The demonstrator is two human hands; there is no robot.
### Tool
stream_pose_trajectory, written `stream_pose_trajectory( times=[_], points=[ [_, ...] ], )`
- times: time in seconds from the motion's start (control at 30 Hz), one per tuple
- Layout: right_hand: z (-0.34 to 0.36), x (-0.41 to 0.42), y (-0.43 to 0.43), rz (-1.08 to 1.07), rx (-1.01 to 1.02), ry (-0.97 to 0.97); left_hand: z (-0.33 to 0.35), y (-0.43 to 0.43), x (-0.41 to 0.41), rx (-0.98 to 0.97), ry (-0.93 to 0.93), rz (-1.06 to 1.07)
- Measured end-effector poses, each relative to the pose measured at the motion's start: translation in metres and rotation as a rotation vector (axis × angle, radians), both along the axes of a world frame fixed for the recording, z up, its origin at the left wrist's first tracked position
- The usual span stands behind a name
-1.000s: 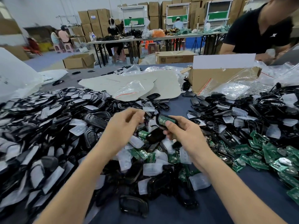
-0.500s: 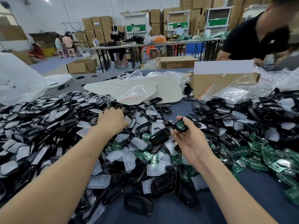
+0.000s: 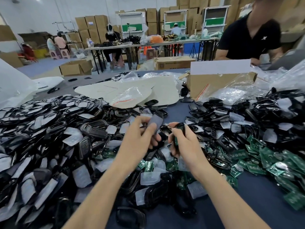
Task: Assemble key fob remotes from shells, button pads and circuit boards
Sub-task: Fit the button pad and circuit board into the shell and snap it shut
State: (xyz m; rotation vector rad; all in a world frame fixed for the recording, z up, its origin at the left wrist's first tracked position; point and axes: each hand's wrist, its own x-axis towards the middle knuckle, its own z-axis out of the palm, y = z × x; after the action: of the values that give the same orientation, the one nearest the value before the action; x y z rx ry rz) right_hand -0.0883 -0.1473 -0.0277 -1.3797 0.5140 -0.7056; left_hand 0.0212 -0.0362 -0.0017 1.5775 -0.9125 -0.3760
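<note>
Head view; both hands are blurred. Left hand (image 3: 140, 136) pinches a pale translucent pad (image 3: 156, 121) between thumb and fingers, held up over the heap (image 3: 153, 177) of mixed parts at mid-table. Right hand (image 3: 188, 142) is curled round a black shell (image 3: 179, 128), just beside the pad; cannot tell whether the two touch. A green board (image 3: 176, 140) shows edge-on under the shell, against the palm. Cannot tell whether it is seated in the shell or only held against it.

Judgement: the step in hand is mating pad to shell. Risks:
1. The pad looks thin and limp and is gripped at one end. It may fold, or go in flipped, so the buttons miss the shell openings. Cause: orientation not checked, and the blur suggests haste.
2. If the board is loose, it may slip out when the right fingers shift to take the pad. It would land in the heap near the loose boards (image 3: 264, 156) and be hard to tell from them.
3. The shell seems held near one end, so pressing the pad in could twist it out of the grip.
4. Any piece dropped here falls among like parts, and a forearm could sweep stock off the near edge of the table (image 3: 257, 195).
</note>
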Motion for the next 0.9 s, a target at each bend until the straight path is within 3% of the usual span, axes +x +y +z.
stream_pose_trajectory(
  times=[0.1,0.23,0.57,0.77,0.9],
  points=[
    [-0.001,-0.001,-0.001,-0.015,-0.084,0.003,-0.022,-0.008,-0.018,-0.045,0.075,0.0],
    [-0.005,-0.002,-0.003,-0.002,-0.179,0.001,-0.031,-0.014,-0.024,-0.073,0.023,-0.027],
    [-0.007,0.005,0.0,0.071,-0.014,-0.163,-0.035,-0.016,-0.028,-0.212,0.181,-0.056],
    [-0.002,0.005,0.007,0.123,0.189,-0.253,-0.038,-0.016,-0.026,-0.265,0.191,-0.008],
    [0.0,0.004,0.01,0.124,0.205,-0.26,-0.037,-0.014,-0.026,-0.272,0.201,-0.031]
  ],
)
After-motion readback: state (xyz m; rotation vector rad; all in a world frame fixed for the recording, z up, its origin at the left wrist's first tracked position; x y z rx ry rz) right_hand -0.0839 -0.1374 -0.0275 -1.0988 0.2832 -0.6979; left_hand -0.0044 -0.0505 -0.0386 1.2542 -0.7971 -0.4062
